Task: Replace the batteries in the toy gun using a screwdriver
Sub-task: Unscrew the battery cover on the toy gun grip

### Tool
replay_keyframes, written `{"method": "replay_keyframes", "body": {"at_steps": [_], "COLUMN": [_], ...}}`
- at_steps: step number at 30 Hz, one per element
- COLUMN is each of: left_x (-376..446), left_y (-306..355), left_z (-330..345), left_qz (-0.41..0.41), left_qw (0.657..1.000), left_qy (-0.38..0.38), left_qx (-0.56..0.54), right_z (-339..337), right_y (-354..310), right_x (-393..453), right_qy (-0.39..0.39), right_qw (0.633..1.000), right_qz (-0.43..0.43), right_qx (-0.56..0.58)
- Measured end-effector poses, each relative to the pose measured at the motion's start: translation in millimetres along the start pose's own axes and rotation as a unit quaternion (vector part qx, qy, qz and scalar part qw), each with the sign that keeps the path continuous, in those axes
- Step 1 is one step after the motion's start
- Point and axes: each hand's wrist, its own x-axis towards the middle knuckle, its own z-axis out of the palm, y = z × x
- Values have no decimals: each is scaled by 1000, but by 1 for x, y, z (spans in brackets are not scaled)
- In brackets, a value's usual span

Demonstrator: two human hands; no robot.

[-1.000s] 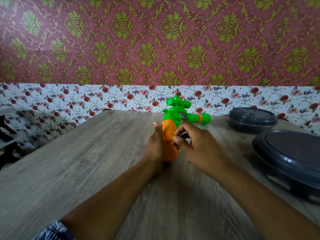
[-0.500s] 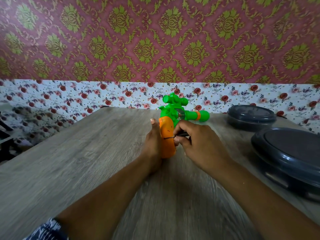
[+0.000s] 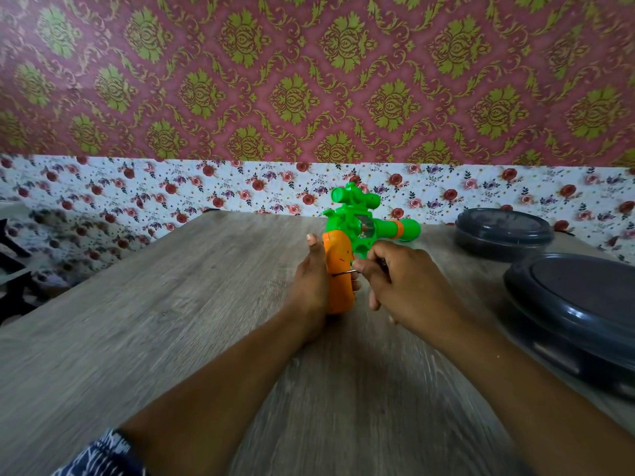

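Observation:
A toy gun point(image 3: 357, 231) with a green body, a green scope and an orange grip stands on its grip on the wooden table point(image 3: 171, 321), barrel pointing right. My left hand point(image 3: 309, 286) grips the orange grip from the left, thumb up along its side. My right hand point(image 3: 405, 286) pinches a small screwdriver point(image 3: 343, 273); its thin metal shaft lies level, and its tip touches the right side of the orange grip. The screwdriver's handle is mostly hidden inside my fingers.
Two dark grey lidded containers stand on the right: a smaller one point(image 3: 503, 235) at the back and a larger one point(image 3: 577, 304) nearer me. A floral-papered wall point(image 3: 240, 187) runs behind the table's far edge.
The view has shifted slightly. My right hand has turned a little on the screwdriver, whose tip stays at the orange grip. My left hand keeps its hold.

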Motion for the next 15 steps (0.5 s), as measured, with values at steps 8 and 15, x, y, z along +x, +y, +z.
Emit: {"method": "replay_keyframes", "body": {"at_steps": [8, 15], "left_x": [4, 0], "left_y": [-2, 0], "left_z": [-4, -1], "left_qz": [16, 20], "left_qw": [1000, 999], "left_qy": [-13, -12], "left_qx": [6, 26], "right_z": [3, 3], "right_y": [1, 2], "right_x": [1, 1], "right_qy": [20, 23], "right_qw": [997, 1000], "right_qz": [-32, 2], "right_qx": [70, -21]}}
